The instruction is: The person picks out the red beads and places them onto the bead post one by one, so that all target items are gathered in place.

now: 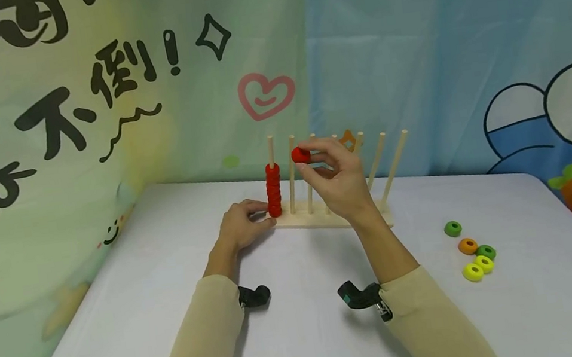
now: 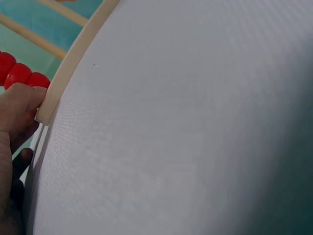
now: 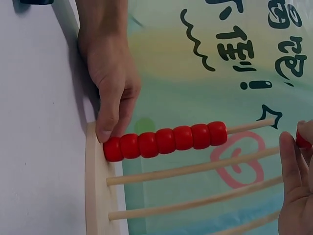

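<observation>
A wooden rack has upright pegs (image 1: 393, 164) along its flat base (image 1: 302, 220). On its leftmost peg sits a stack of red beads (image 3: 165, 141), the peg's bare tip showing above them. My left hand (image 1: 240, 226) grips the left end of the base beside the lowest bead, with the thumb in front. Between the thumb and fingers of my right hand (image 1: 340, 180) is one more red bead (image 1: 300, 155), held up near the tops of the pegs, right of the stack. The right hand hides parts of some pegs behind it.
Loose beads lie on the white table (image 1: 306, 332) to the right: a green bead (image 1: 452, 229), an orange bead (image 1: 467, 246), another green bead (image 1: 486, 252) and two yellow beads (image 1: 473, 272). A printed cloth backdrop (image 1: 385, 69) hangs behind the table.
</observation>
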{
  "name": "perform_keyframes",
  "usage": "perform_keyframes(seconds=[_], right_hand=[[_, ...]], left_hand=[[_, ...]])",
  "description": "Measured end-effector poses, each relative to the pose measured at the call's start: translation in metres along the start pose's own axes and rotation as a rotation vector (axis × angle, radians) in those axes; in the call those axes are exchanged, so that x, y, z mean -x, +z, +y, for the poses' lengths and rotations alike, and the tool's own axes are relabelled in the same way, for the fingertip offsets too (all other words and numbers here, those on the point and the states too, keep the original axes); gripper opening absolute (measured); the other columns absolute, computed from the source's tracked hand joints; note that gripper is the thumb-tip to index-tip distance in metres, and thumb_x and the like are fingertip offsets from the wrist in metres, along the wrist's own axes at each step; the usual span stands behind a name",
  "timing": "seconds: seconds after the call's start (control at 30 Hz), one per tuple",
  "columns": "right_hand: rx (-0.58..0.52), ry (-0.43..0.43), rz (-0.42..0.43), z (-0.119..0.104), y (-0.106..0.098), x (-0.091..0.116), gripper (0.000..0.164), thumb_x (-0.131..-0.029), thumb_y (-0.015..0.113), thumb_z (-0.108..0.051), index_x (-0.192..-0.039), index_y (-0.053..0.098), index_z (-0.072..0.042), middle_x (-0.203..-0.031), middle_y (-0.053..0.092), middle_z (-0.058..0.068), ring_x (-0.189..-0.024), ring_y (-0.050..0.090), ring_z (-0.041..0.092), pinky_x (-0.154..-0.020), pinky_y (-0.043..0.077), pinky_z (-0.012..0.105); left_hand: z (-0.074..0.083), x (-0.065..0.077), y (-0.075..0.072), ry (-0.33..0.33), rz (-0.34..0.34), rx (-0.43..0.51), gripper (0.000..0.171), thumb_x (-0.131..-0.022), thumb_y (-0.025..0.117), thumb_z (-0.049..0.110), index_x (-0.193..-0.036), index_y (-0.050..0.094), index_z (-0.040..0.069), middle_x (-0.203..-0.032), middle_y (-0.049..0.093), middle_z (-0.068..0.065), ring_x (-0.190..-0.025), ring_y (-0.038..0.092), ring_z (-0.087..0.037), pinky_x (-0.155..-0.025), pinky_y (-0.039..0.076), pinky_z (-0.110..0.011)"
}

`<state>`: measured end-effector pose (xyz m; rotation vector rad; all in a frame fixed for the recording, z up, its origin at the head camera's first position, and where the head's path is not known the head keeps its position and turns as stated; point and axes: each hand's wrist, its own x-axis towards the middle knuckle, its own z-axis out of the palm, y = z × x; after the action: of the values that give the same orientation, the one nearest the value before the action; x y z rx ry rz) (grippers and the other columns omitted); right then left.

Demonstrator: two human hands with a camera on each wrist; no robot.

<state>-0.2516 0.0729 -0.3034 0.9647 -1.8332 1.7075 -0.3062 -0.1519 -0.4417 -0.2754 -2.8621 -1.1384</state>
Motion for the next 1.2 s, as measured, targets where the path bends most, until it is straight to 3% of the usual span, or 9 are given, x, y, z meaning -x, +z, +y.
perform_keyframes(seconds=[0.17,0.37,0.63,0.87,0.97,1.1,1.2], right_hand=[[-0.018,0.028,0.008,0.000,0.006,-0.006,0.034,-0.088,0.065,0.011,-0.122,0.062,0.010,-0.123,0.059,0.023,-0.099,0.065,0.042,-0.081,0.058,0.033],[-0.053,0.031,0.031,0.001,0.014,-0.014,0.032,-0.087,0.064,0.014,-0.119,0.062,0.013,-0.120,0.062,0.026,-0.095,0.065,0.047,-0.079,0.059,0.034],[-0.030,0.039,0.047,0.000,0.034,-0.028,0.030,-0.088,0.067,0.008,-0.118,0.065,0.011,-0.121,0.064,0.024,-0.093,0.068,0.038,-0.077,0.059,0.034],[0.008,0.078,0.071,0.034,0.048,-0.032,0.030,-0.088,0.071,0.000,-0.119,0.069,0.001,-0.123,0.066,0.015,-0.094,0.071,0.030,-0.075,0.060,0.034],[0.091,0.080,0.077,0.038,0.049,-0.030,0.030,-0.088,0.072,-0.004,-0.118,0.071,-0.003,-0.123,0.067,0.010,-0.092,0.071,0.023,-0.072,0.060,0.030],[0.269,0.005,0.074,0.037,0.051,-0.032,0.027,-0.089,0.072,-0.006,-0.116,0.072,-0.004,-0.121,0.069,0.007,-0.089,0.072,0.019,-0.067,0.059,0.025],[0.338,-0.028,0.088,0.036,0.052,-0.034,0.026,-0.089,0.071,-0.006,-0.114,0.072,-0.004,-0.120,0.069,0.008,-0.086,0.072,0.019,-0.065,0.058,0.024]], left_hand=[[0.000,0.000,0.001,0.003,0.015,0.000,0.042,-0.082,0.074,0.037,-0.121,0.073,0.019,-0.125,0.065,0.003,-0.117,0.056,-0.023,-0.099,0.046,-0.044],[-0.001,-0.001,0.006,0.023,0.002,0.010,0.042,-0.082,0.074,0.038,-0.120,0.073,0.022,-0.125,0.065,0.004,-0.117,0.057,-0.021,-0.099,0.047,-0.041],[0.000,-0.002,0.003,0.035,0.016,0.002,0.041,-0.083,0.074,0.038,-0.121,0.073,0.021,-0.124,0.066,0.003,-0.119,0.056,-0.023,-0.100,0.046,-0.044],[-0.005,0.004,0.001,0.001,0.020,0.001,0.042,-0.083,0.074,0.038,-0.122,0.072,0.020,-0.125,0.066,0.002,-0.120,0.055,-0.022,-0.102,0.045,-0.043],[-0.006,0.005,0.003,0.005,0.013,0.000,0.042,-0.083,0.073,0.038,-0.121,0.072,0.020,-0.125,0.066,0.002,-0.119,0.055,-0.022,-0.102,0.045,-0.042],[-0.005,0.003,0.003,0.018,0.029,-0.009,0.041,-0.083,0.074,0.038,-0.120,0.073,0.020,-0.123,0.067,0.003,-0.117,0.056,-0.021,-0.100,0.046,-0.041],[-0.003,0.001,0.002,0.027,0.031,-0.007,0.041,-0.083,0.074,0.038,-0.120,0.073,0.019,-0.122,0.067,0.003,-0.117,0.056,-0.021,-0.100,0.046,-0.041]])
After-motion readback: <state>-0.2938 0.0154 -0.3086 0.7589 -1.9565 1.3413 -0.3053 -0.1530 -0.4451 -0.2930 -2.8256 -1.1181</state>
